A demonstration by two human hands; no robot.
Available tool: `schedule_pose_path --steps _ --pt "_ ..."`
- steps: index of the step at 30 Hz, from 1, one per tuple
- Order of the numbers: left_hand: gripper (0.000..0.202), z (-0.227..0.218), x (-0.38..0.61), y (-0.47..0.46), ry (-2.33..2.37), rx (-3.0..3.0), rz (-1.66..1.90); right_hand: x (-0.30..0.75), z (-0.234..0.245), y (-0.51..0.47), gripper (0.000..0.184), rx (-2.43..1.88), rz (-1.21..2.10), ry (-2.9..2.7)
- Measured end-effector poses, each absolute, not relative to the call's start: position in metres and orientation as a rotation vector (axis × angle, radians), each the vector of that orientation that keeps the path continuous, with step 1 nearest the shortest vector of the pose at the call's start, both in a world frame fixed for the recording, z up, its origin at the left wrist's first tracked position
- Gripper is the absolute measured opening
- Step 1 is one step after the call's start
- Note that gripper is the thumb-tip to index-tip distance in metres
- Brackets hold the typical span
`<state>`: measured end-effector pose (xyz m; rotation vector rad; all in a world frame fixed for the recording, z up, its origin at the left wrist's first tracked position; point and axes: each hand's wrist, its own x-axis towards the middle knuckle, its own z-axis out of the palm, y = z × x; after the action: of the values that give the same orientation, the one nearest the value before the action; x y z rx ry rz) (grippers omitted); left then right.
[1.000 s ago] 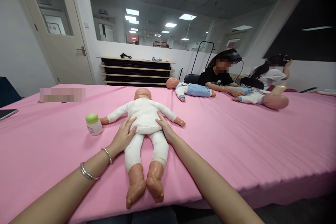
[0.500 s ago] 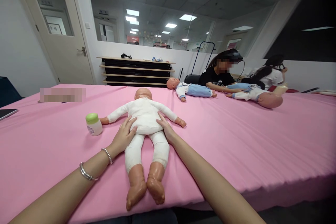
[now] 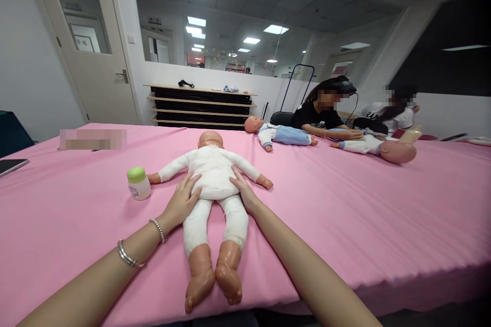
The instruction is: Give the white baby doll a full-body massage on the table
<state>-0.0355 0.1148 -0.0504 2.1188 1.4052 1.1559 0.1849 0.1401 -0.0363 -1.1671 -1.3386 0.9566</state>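
Observation:
A baby doll [image 3: 215,171] with a white cloth body lies lengthwise before me, its bare feet towards me and its arms spread. Its face does not show. My left hand [image 3: 183,199] rests against the left side of its lower trunk, fingers spread over the cloth. On the opposite side my right hand [image 3: 244,191] lies in the same way, fingers stretched out and touching the trunk. Beside the doll's left-hand arm stands a small white jar [image 3: 138,186] with a green lid.
A pink cloth [image 3: 345,204] covers the table. Farther back lies a doll in blue and white clothes [image 3: 286,134]. A co-worker [image 3: 324,107] handles another doll [image 3: 395,150] near a bottle [image 3: 410,135]. At the left edge is a flat dark device [image 3: 12,165].
Both my hands keep their place on the doll. The view has shifted slightly. The co-worker's hand has moved right, over the middle of the other doll.

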Motion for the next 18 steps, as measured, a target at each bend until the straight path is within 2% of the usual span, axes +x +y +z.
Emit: schedule_pose_path --steps 18 --pt "0.05 -0.0495 -0.0352 0.1152 1.423 2.128 1.114 0.1851 -0.0326 0.1384 0.036 -1.131 1.026 -1.315"
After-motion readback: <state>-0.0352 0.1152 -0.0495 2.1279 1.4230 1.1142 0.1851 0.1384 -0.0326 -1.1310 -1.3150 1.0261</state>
